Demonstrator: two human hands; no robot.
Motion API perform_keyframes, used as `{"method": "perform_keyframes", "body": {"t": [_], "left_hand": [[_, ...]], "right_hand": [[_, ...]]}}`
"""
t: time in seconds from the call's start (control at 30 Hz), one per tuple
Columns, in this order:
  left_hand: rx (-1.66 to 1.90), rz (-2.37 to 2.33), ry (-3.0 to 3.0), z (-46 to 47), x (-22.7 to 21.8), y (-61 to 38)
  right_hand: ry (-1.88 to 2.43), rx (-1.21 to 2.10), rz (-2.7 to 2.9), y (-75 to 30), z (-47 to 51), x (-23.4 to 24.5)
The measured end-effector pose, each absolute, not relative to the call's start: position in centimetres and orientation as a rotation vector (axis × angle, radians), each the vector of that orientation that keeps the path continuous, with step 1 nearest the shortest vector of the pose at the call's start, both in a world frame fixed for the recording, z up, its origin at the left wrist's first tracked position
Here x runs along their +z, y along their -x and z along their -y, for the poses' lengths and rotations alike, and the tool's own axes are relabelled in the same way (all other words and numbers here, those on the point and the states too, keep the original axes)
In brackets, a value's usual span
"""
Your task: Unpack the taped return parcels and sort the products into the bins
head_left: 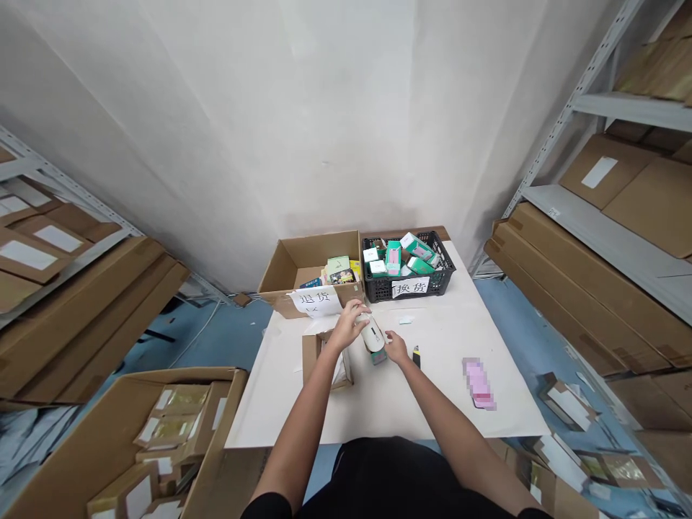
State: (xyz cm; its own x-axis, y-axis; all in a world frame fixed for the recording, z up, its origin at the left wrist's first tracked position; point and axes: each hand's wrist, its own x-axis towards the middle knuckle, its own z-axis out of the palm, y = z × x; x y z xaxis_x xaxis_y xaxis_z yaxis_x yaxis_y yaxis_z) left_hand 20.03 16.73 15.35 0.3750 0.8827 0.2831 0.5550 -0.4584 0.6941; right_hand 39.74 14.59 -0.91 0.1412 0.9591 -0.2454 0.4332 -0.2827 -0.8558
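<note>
Over the table's middle, my left hand is closed around the upper part of a white rounded item with a small dark mark on its face. A small green box shows beneath the item's lower end; how far the item sits inside it is hidden. My right hand has its fingers bent in at the right edge of the box. Under my left forearm, an opened cardboard box contains pale wrapping. To the right of my right hand lies a black and yellow box cutter.
At the table's back stand a cardboard carton with mixed packages and a black crate of green and white boxes, both with paper signs. A pink blurred object lies right. Shelves and a parcel-filled carton flank the white table.
</note>
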Motion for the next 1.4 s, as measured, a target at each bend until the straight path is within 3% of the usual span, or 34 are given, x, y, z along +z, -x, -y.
{"method": "perform_keyframes", "body": {"t": [0.33,0.57,0.7,0.8,0.9,1.23,1.4], "left_hand": [[0.771,-1.307,-2.259,-15.4,6.9,-20.4],[0.353,-1.418,-2.234,-14.1,2.3,-22.4],[0.565,-1.392,-2.167,-13.2,0.4,-21.6],[0.840,-1.663,-1.757,-13.0,-1.1,-20.6],[0.840,-1.794,-1.379,-13.4,-2.5,-20.2],[0.871,-1.539,-1.435,-14.9,-2.3,-20.5],[0.695,-1.409,-1.655,-12.8,-1.6,-19.5]], "right_hand": [[1.812,1.065,1.318,-38.6,-14.6,-3.7],[1.797,1.091,1.268,-38.2,-14.2,-4.8],[1.798,1.105,1.246,-38.4,-14.4,-5.2],[1.800,1.113,1.234,-38.6,-14.1,-5.5],[1.726,1.129,1.211,-38.4,-13.6,-5.6],[1.513,1.233,1.390,-39.7,-12.3,-4.9],[1.428,1.175,1.374,-41.0,-11.0,-3.7]]}}
